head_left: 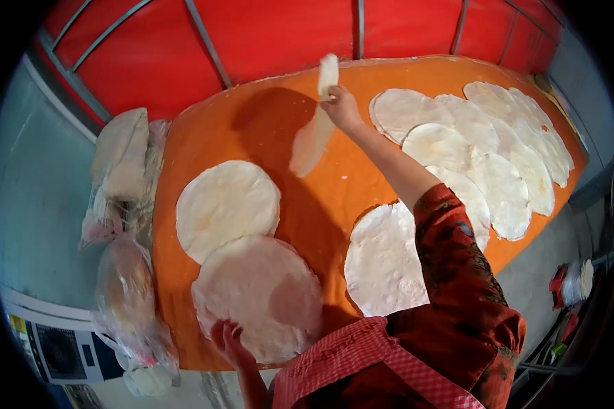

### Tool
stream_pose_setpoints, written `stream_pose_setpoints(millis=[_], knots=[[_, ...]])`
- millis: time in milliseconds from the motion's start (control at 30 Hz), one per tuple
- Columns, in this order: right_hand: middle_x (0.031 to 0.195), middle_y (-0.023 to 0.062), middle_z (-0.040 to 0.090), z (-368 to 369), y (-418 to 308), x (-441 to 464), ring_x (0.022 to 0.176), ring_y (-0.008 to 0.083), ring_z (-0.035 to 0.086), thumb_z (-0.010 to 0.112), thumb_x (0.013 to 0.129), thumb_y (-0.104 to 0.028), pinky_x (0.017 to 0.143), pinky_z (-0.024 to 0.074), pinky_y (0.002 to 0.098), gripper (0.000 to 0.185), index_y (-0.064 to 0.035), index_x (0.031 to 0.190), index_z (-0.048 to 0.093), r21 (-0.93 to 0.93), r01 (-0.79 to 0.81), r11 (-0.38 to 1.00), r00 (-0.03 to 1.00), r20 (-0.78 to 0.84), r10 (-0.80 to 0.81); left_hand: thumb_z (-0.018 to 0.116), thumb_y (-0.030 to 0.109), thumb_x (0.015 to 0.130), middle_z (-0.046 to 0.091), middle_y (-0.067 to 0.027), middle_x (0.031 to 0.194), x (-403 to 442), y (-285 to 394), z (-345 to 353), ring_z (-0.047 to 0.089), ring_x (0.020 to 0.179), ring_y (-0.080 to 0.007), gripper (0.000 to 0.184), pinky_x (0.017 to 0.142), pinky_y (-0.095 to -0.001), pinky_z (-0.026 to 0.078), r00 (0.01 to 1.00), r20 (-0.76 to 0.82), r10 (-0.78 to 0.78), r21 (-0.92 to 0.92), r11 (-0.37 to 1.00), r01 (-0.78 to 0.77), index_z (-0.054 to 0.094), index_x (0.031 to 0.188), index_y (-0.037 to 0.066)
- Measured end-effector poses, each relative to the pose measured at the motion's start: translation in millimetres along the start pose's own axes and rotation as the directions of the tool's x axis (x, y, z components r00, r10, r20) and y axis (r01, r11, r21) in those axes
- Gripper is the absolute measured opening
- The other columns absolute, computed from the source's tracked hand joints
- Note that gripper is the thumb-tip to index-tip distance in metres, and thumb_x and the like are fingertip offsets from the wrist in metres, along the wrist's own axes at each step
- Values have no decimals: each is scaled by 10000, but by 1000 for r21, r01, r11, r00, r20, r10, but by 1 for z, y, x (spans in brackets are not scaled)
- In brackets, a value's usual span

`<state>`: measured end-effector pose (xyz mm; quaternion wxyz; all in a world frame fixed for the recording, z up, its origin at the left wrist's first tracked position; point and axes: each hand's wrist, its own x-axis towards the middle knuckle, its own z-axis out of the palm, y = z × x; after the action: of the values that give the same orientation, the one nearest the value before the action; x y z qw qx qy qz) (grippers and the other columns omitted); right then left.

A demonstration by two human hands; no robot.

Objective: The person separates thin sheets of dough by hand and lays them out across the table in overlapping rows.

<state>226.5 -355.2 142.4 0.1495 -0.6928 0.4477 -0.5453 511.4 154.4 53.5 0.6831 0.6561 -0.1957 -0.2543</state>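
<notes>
- The person's right arm reaches from the lower right of the frame to the upper centre, forearm slanting up and left, above an orange cloth (320, 225).
- The right hand (342, 109) is closed in a pinch on the held bread (310, 142), fingers and thumb together.
- The held bread is at upper centre, seen as a narrow strip slanting down and left from above the hand; whether its lower end touches the cloth cannot be told.
- The left hand (233, 346), at lower left, is open with fingers spread and bent, at the near edge of the lower bread (258, 296); contact cannot be told.
- The upper bread (226, 208) lies just above the lower bread, their edges meeting.
- Overlapping breads (477, 146) cover the upper right of the cloth.
- The red patterned sleeve (450, 238) hides part of the middle bread (385, 262), at lower centre.
- Plastic bags (126, 293) line the cloth's left edge; a red panel (286, 34) with grey bars stands behind it.
- The breads are thin, pale and roughly round, with uneven edges; the middle bread is blistered.
- The bags are clear and crumpled; the apron (348, 347) is red-and-white check.
</notes>
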Motion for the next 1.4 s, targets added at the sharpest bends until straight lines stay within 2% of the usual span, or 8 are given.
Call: stream_pose_setpoints(millis=[200,367,600,900,1000,1200,1233,1400], knots=[[1077,144,592,11,-195,-110,986,322,591,591,774,27,819,499,358,233,-7,1004,573,283,467,838,734,404,-546,443,492,937,534,-101,1274,42,-36,44,522,1147,-311,503,946,-487,435,833,448,-323,-514,669,536,470,1291,134],[1367,158,433,32,-193,-269,1152,354,505,624,771,-175,916,470,393,532,-22,1264,495,200,541,817,253,888,-385,408,593,913,450,-101,1392,39,-61,45,405,1288,-323,635,1049,-523,331,722,666,-187,-632,374,679,415,1368,150],[1229,244,520,54,-178,-336,1103,398,528,638,786,-417,915,458,431,611,-29,1236,498,105,197,975,360,917,-171,362,581,942,363,-58,1460,7,-55,42,361,1325,-268,655,1055,-460,342,724,638,-263,-581,453,677,316,1435,153],[1077,231,599,75,-185,-351,822,367,638,618,802,-366,674,532,434,507,-3,1148,550,79,279,957,407,893,-192,425,420,979,483,-46,1312,8,-74,46,473,1173,-241,457,973,-401,397,729,615,-301,-527,531,664,418,1333,131],[1054,224,617,80,-199,-332,867,363,631,620,801,-351,735,524,436,488,2,1136,580,-78,341,937,13,997,78,504,317,945,561,-40,1154,8,-93,34,502,1126,-234,354,884,-420,446,769,497,-403,-461,628,627,496,1237,118],[1000,135,665,61,-179,-231,904,271,642,606,779,-180,795,497,381,290,11,992,652,-104,-335,937,550,785,284,565,193,890,578,-41,1061,16,-105,32,540,1041,-204,294,768,-406,505,777,344,-527,-276,734,621,542,1167,96],[880,88,673,56,-143,-185,788,226,645,625,773,-154,731,525,353,249,27,944,642,-23,62,998,577,817,-17,566,182,888,573,-46,1068,14,-99,32,543,1031,-202,295,781,-396,504,748,279,-603,-358,657,663,542,1166,88],[751,115,659,-65,-61,-40,648,193,624,594,753,-16,596,503,328,120,36,840,659,264,-447,855,843,443,305,598,159,865,565,-51,1082,20,-117,28,540,1032,-211,302,824,-379,490,776,282,-564,-411,661,629,548,1150,72]])
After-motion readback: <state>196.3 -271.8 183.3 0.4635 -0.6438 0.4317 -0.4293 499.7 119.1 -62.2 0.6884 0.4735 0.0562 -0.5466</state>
